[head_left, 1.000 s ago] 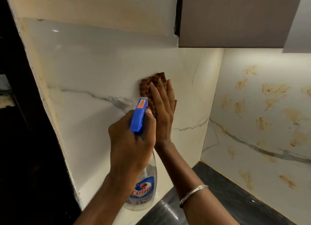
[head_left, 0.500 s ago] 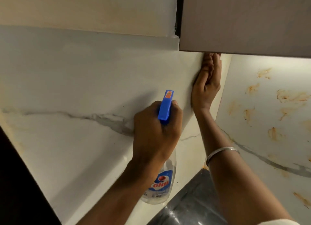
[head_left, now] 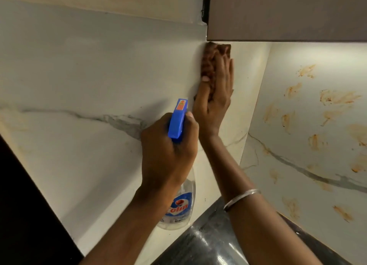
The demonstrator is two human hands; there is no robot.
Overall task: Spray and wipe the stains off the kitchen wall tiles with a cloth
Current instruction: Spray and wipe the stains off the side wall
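My left hand grips clear spray bottle, blue head; my right hand lies flat, pressing nubby brown cloth to tile under cabinet. Orange stains on the right wall.

Brown cloth flat against white veined wall tile. Clear blue-capped spray bottle upright beside it. Orange stains on adjoining tile.

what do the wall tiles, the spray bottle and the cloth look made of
Wall tiles: likely glazed ceramic or porcelain, marble-look; grey veins and a soft sheen.
Spray bottle: clear plastic body, see-through, with an opaque blue plastic trigger head.
Cloth: brown matte fabric with a bumpy texture; blurred, so the weave is unclear.
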